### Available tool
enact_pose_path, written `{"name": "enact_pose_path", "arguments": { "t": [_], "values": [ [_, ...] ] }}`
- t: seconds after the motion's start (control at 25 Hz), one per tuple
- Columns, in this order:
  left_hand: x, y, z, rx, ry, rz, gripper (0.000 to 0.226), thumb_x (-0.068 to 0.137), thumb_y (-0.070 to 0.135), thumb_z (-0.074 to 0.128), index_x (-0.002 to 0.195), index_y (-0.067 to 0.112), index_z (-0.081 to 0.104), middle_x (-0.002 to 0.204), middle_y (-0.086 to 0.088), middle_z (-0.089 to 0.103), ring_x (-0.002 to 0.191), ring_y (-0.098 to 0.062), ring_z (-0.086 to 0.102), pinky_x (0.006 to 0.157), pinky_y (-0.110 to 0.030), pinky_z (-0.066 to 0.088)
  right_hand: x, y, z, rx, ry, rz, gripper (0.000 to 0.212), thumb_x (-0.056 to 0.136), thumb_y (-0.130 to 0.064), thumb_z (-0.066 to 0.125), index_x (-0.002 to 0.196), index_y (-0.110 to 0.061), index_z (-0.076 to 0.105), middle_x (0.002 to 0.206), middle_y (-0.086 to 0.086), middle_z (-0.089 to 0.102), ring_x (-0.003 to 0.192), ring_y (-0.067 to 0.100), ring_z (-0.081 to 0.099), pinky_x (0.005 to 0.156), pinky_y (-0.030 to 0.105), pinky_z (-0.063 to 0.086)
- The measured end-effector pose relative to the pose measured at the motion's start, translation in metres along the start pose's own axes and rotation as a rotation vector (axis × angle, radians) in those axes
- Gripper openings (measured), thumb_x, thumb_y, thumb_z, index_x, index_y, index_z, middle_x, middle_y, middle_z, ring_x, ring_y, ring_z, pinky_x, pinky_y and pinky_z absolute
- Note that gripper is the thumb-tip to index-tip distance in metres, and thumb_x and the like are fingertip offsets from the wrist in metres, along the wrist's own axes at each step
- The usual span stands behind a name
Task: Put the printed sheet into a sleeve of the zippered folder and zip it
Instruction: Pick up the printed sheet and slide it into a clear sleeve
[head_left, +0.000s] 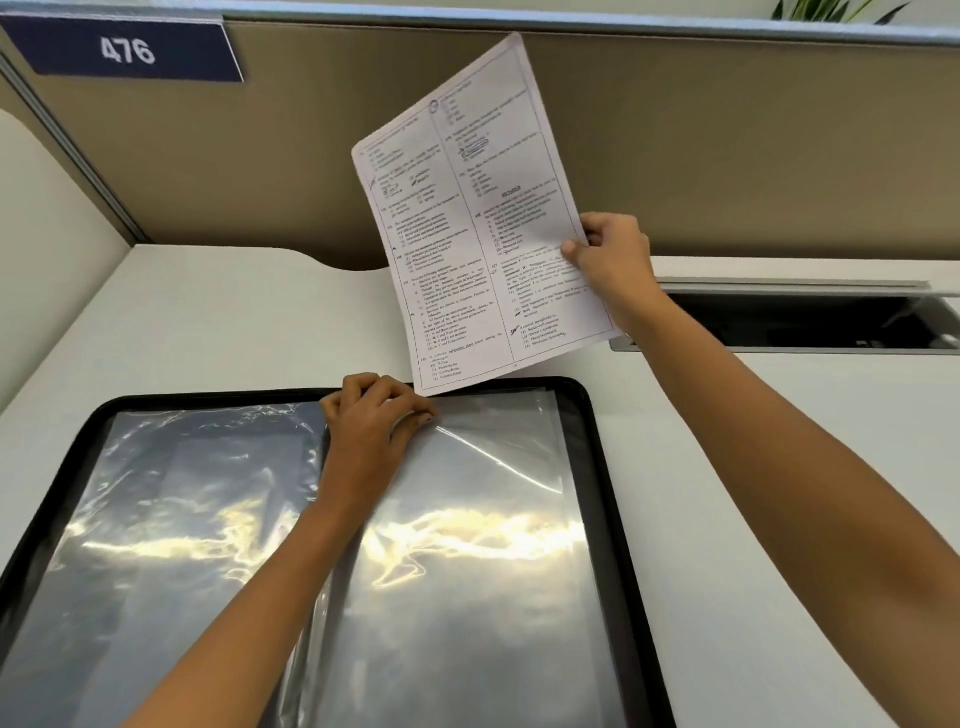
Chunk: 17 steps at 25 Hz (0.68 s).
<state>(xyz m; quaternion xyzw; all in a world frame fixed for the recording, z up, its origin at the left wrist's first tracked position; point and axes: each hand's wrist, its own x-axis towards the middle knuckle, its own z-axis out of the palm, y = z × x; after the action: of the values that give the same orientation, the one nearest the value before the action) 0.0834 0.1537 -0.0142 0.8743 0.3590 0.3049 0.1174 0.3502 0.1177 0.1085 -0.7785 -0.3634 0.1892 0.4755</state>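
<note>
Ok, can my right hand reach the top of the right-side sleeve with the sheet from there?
Probably yes. The right hand holds the printed sheet with its lower corner right by the top edge of the sleeve, where the left hand seems to pinch it; nothing lies between them.

A white desk (208, 322) meets a tan partition (260, 171) bearing a blue sign (127, 52) (numbered 476), plant leaves (831, 10) above.

Bright, even light. White glare streaks across the clear plastic sleeves (467, 530) of the black-rimmed zippered folder (208, 398). Wide-angle distortion bends the frame edges; small text on the white printed sheet (467, 234) is blurred.
</note>
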Motion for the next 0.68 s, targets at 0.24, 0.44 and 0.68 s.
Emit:
{"name": "enact_pose_path", "arguments": {
  "t": [0.24,0.44,0.68],
  "values": [
    [0.002,0.001,0.001,0.021,0.025,0.012,0.029,0.085,0.040,0.050,0.084,0.024,0.074,0.088,0.010,0.068,0.096,-0.014,0.043,0.076,-0.028,0.014,0.006,-0.029,-0.001,-0.157,0.004,-0.098,0.026,0.094,-0.010,0.055,0.117,-0.015,0.066,0.108,0.001,0.067,0.092,0.016,0.065,0.065,0.015,0.049],
    [0.001,0.001,0.003,0.021,0.017,0.014,0.017,0.084,0.034,0.058,0.083,0.026,0.074,0.087,0.012,0.068,0.093,-0.014,0.045,0.076,-0.028,0.014,0.006,-0.032,-0.004,-0.240,0.044,-0.121,0.026,0.094,-0.006,0.052,0.114,-0.013,0.067,0.109,0.005,0.067,0.095,0.018,0.063,0.062,0.013,0.044],
    [0.002,0.005,0.002,-0.001,0.042,0.018,0.029,0.086,0.038,0.047,0.080,0.026,0.074,0.084,0.011,0.066,0.092,-0.011,0.043,0.077,-0.026,0.013,0.002,-0.033,-0.008,-0.294,0.038,-0.146,0.027,0.095,-0.007,0.052,0.118,-0.013,0.065,0.112,0.005,0.066,0.096,0.019,0.061,0.073,0.022,0.046]
  ]
}}
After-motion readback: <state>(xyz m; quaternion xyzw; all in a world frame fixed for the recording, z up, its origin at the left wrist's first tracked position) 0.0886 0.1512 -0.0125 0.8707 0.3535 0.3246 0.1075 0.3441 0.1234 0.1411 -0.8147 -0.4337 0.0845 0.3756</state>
